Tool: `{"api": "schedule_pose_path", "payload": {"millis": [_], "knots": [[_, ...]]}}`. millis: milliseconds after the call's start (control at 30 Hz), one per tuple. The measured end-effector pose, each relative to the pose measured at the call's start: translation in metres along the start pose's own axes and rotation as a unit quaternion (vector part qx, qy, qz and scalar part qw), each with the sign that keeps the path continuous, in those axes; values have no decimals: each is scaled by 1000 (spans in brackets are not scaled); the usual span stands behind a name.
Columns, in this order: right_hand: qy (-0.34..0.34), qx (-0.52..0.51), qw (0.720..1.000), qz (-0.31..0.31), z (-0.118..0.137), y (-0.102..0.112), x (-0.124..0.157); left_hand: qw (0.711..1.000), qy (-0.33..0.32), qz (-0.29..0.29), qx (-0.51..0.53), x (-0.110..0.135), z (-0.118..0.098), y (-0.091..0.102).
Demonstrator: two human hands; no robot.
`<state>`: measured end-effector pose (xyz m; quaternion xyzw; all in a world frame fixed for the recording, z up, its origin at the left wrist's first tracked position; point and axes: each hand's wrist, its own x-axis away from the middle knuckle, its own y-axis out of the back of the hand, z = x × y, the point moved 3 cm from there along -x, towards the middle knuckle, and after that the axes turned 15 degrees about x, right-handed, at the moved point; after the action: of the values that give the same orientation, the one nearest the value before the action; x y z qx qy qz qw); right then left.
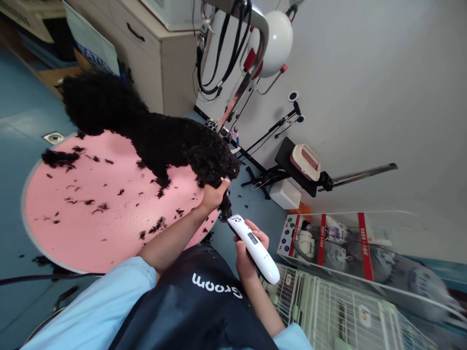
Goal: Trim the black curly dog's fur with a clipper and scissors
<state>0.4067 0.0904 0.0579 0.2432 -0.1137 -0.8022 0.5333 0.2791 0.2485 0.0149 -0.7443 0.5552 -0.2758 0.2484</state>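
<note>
A black curly-haired dog [160,138] stands on a round pink grooming table [120,233], its head toward the far left and its rear toward me. My left hand [215,195] is closed around one of the dog's legs near the rear, with the paw [225,210] hanging past the table's edge. White hair clippers [255,250] rest in my right hand [251,243], fingers wrapped round the body. Their blade end points up and left, right by the paw; whether it touches the hair I cannot tell. Cut black tufts [60,158] lie scattered over the table.
A metal grooming arm [260,39] with black straps [233,53] rises behind the table. Beige cabinets [146,53] stand at the back. On the right are wire cages [343,306], a clear case of bags [337,255] and a black stand [284,160] along the wall.
</note>
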Motion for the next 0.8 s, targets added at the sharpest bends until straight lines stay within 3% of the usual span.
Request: {"api": "schedule_pose_path", "payload": {"millis": [200, 400, 533, 633, 800], "knots": [[-2, 3, 1000, -5, 1, -5, -3, 1000, -2, -7, 1, -2, 1, 4], [3, 14, 1000, 20, -4, -17, -10, 996, 75, -42, 20, 6, 32, 17], [5, 5, 999, 34, -14, -15, -12, 994, 92, -62, 7, 17, 50, 34], [-18, 3, 1000, 24, -24, -5, -8, 992, 95, -75, -29, 23, 57, 47], [-113, 2, 989, 91, -53, -10, 9, 971, 145, -161, -101, 32, 75, 72]]}}
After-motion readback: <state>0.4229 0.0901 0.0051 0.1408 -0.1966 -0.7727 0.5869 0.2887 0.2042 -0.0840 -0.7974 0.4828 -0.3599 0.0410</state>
